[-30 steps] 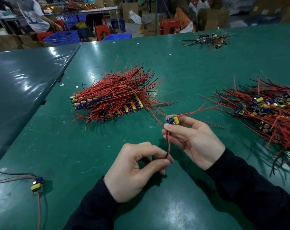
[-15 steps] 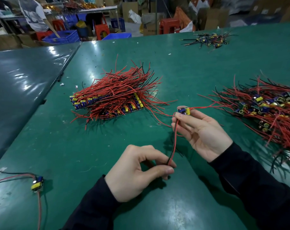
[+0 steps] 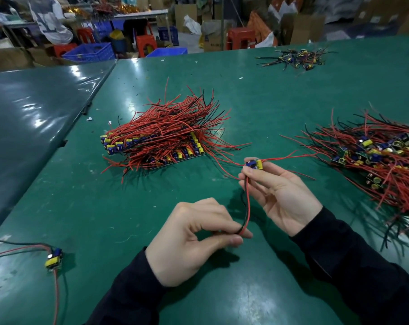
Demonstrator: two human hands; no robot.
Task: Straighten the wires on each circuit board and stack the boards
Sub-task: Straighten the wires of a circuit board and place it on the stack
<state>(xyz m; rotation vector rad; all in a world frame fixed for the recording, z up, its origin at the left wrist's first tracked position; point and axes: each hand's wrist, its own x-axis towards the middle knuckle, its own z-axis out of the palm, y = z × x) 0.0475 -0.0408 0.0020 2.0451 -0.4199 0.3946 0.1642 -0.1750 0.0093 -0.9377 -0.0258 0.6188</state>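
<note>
on the green table (image 3: 222,289), the neat stack of red-wired circuit boards (image 3: 161,139) is lying at eleven o'clock from the hands, the tangled pile of boards (image 3: 377,158) at two o'clock, a lone yellow-and-blue board (image 3: 54,258) at nine o'clock.

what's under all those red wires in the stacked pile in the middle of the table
Under the red wires of the middle pile, rows of small circuit boards with yellow and blue parts show along the left and near edges. The wires cover the boards deeper in; their number cannot be told.

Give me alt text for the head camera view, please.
The right hand holds a small circuit board while the left hand pinches its red and black wires, over a green table with a stacked pile and a loose pile.
</note>
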